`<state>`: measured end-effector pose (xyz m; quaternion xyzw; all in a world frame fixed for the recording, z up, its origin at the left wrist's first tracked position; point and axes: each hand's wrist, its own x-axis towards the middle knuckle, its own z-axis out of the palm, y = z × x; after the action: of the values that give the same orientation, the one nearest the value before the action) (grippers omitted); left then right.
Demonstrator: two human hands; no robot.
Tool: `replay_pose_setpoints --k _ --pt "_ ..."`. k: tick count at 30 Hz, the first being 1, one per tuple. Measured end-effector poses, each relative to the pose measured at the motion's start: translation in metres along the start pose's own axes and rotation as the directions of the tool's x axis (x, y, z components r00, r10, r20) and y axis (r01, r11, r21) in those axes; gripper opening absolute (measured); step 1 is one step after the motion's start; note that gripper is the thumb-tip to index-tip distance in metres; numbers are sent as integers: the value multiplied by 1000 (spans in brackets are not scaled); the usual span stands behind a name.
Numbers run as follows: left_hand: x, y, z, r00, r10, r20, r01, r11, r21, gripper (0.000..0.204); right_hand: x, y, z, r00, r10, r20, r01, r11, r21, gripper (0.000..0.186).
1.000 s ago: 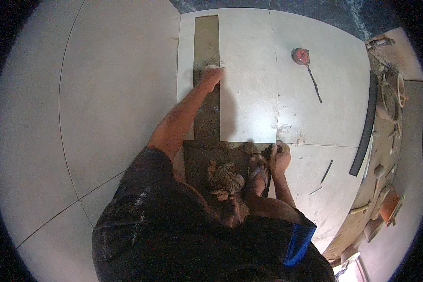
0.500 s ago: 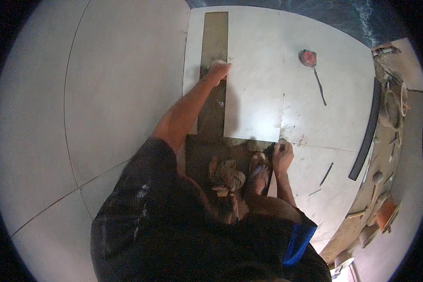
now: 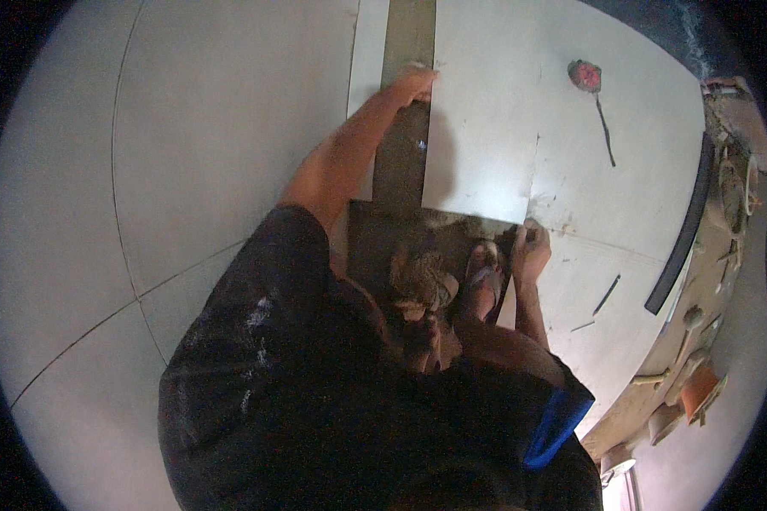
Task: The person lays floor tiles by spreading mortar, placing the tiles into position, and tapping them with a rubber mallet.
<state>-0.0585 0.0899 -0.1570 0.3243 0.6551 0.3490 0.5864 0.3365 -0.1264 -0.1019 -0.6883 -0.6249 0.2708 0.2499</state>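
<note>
My left hand (image 3: 412, 80) has its fingers curled on the left edge of a white tile (image 3: 477, 162), beside a long gap of grey-brown bedding (image 3: 396, 162) and a narrow white strip (image 3: 366, 51). My right hand (image 3: 530, 249) grips the tile's near right corner with bent fingers. Below the tile, a crumpled brown cloth or bag (image 3: 422, 281) lies in the dark recess, next to my sandalled foot (image 3: 486, 277).
A red tape measure (image 3: 585, 77) with a dark strap, a pencil (image 3: 607, 295) and a long black bar (image 3: 682, 221) lie on tiles to the right. Tools, buckets (image 3: 729, 196) and an orange container (image 3: 699, 389) line the right edge. Large tiles (image 3: 77, 196) fill the left.
The scene has shifted up and to the right in the picture as my view moved. Both hands remain at about the same places on the tile's edges.
</note>
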Motion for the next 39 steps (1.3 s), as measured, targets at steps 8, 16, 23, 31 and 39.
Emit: replay_pose_setpoints --k 8,16,23,31,39 --pt "12 -6 -29 998 48 48 -48 999 11 39 3 5 13 997 -80 -2 80 995 -66 18" --pt "41 -18 -36 991 -97 -95 117 963 241 48 2 0 16 1000 18 4 -18 1000 6 20" --pt "71 -60 -20 995 -43 93 12 950 311 58 2 3 4 999 48 -22 -49 998 -49 18" --pt "69 -87 -156 728 474 494 -614 132 778 46 3 -14 19 994 -103 -47 102 995 -21 16" --pt "8 5 3 999 -28 43 19 980 198 33 -3 15 -1 997 -8 -73 1 996 -91 17"
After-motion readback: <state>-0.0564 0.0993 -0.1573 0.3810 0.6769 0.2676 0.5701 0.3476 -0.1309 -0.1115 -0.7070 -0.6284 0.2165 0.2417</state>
